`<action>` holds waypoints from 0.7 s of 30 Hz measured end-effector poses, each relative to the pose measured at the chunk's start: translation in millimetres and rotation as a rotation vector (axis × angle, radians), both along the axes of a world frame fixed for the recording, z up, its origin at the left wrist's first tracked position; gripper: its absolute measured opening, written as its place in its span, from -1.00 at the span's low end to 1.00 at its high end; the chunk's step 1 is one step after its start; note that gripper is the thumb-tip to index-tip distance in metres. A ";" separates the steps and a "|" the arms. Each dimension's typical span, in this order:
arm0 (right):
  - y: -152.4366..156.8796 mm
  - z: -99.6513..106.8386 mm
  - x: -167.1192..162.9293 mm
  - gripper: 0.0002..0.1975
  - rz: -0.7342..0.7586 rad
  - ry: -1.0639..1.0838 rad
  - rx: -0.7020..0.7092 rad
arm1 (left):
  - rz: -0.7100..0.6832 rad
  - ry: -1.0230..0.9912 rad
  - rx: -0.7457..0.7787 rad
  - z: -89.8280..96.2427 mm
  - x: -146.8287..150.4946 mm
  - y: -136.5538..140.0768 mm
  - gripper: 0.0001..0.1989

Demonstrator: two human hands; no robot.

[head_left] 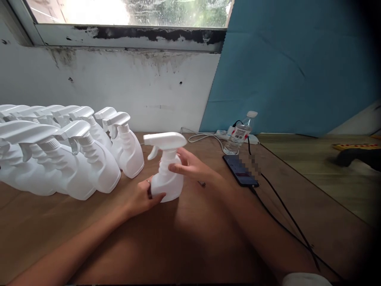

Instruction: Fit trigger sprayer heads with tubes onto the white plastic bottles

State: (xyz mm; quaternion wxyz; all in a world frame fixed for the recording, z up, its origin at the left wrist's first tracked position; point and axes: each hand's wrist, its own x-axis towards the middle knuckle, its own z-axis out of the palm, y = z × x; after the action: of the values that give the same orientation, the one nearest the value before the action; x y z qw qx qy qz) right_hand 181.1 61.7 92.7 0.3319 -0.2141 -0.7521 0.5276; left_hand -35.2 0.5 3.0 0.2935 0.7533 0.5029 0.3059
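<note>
A white spray bottle (167,182) stands upright on the brown table in front of me, its trigger head pointing left. Low on its left side, my left hand (145,197) grips the body, with the thumb across the front. My right hand (192,165) wraps the upper body from the right, just under the spray head, thumb in front and fingers partly hidden behind. To the left, several matching white spray bottles (99,165) stand in close rows, their heads also pointing left.
On the right lies a black phone (240,171) with a cable running toward me. Behind it a clear water bottle (238,137) leans by a white power strip (253,139). A small dark object (202,184) lies near my right wrist. A wall with a window (131,14) bounds the back.
</note>
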 end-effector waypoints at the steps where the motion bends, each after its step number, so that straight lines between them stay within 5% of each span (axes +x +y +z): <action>1: 0.8 -8.3 1.7 -0.39 -0.022 -0.011 0.062 | 0.080 0.077 0.037 -0.4 -10.0 -7.9 -0.54; 6: 2.7 -56.7 20.7 -0.61 -0.268 -0.317 0.501 | 0.446 0.517 0.170 2.2 -59.5 -48.8 -0.53; 10: 4.7 -87.3 38.5 -0.73 -0.409 -0.706 0.777 | 0.645 0.637 0.041 14.1 -80.3 -67.4 -0.44; 21: 7.0 -105.3 42.9 -0.67 -0.423 -0.840 0.776 | 0.763 0.726 -0.182 34.1 -79.4 -57.1 -0.36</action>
State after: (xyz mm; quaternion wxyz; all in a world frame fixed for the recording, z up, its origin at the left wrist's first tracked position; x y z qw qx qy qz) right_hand 224.0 68.6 -12.6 0.1580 -0.4120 -0.8973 0.0080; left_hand -114.6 -56.5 37.1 0.0326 0.5459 0.8346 0.0658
